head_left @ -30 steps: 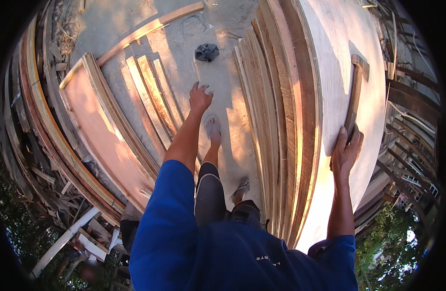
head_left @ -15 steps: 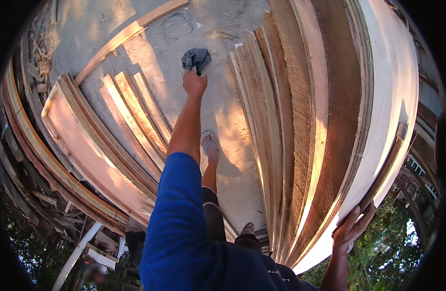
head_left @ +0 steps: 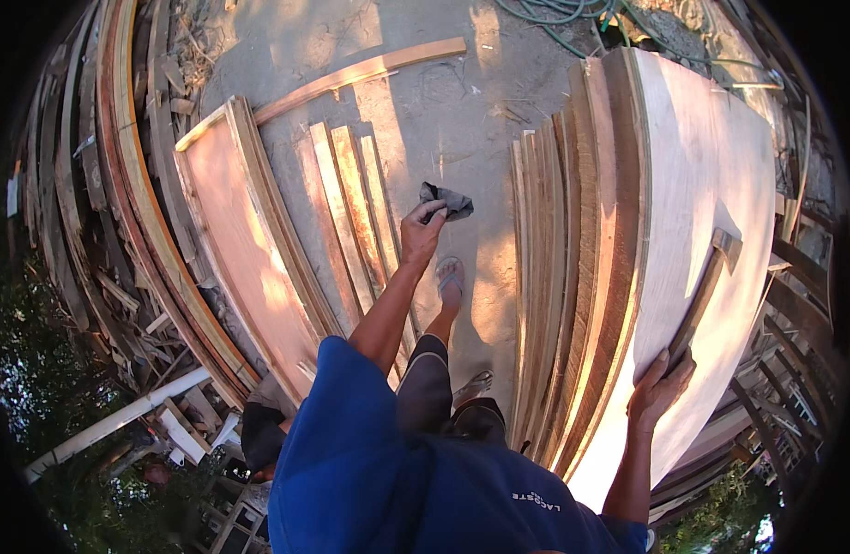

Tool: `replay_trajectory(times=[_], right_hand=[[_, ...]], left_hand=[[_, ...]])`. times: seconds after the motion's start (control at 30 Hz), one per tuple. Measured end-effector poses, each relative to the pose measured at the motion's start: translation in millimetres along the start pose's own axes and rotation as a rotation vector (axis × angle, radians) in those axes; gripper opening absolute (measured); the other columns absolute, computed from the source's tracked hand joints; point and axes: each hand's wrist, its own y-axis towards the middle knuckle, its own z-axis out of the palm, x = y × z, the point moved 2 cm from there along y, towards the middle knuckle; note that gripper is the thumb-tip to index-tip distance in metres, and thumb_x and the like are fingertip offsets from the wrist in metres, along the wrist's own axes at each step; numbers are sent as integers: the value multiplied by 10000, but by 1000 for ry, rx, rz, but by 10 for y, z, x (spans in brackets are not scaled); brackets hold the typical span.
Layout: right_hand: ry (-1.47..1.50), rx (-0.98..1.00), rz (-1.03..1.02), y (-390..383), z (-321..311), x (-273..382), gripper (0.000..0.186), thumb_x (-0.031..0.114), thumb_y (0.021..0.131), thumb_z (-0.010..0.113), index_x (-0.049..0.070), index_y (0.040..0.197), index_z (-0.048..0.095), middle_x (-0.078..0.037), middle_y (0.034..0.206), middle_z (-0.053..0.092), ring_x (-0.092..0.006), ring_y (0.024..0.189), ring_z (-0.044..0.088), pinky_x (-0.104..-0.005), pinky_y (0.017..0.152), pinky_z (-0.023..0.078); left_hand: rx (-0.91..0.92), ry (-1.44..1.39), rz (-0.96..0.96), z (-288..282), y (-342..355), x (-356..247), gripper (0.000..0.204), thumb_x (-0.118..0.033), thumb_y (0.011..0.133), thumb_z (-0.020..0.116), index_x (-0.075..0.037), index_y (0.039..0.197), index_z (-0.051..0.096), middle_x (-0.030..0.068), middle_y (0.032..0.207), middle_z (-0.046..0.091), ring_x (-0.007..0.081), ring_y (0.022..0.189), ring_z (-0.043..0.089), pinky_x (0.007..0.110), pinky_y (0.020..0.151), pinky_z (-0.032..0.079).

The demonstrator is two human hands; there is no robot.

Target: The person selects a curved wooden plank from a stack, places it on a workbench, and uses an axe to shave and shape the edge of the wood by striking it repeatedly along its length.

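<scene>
My left hand (head_left: 423, 229) is out in front of me over the concrete floor, its thumb and fingers pinched on a crumpled dark grey cloth (head_left: 457, 205). The cloth hangs off the fingertips above the ground. On my right, my right hand (head_left: 660, 392) is closed around the lower end of a hammer (head_left: 705, 300) with a long wooden handle. The hammer lies against a pale plywood sheet (head_left: 688, 166), its head pointing away from me.
Wooden boards (head_left: 563, 258) stand in a row beside the plywood. Several lighter strips (head_left: 355, 212) and a reddish panel (head_left: 245, 212) are on my left. A long batten (head_left: 369, 69) lies farther ahead. Green hose (head_left: 559, 14) is at the far edge. Another person's leg (head_left: 263, 434) shows lower left.
My left hand has drawn back toward me with the cloth. The view has shifted, showing more of the plywood and the hammer head. My right hand stays on the handle.
</scene>
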Motion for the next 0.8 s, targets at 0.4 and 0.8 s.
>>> replay_trajectory(times=[0.4,0.8], right_hand=[[49,-53,-69,67,-137,-112,469,348,992,597,7,1313,562,-191,1190,596,-347,1154,578,-484,980,437],[241,190,178,-2256,-1238,-1960,360,251,1017,578,79,1332,594,-204,1259,602,-404,1169,636,-514,977,530]], left_hand=[[407,-71,59,-436,-3030,-2015,205,-42,951,709,40,1137,737,103,1049,755,148,960,694,265,867,536],[992,-32,644,355,-5081,-3781,533,50,970,536,47,1496,448,297,1447,565,142,965,648,300,840,530]])
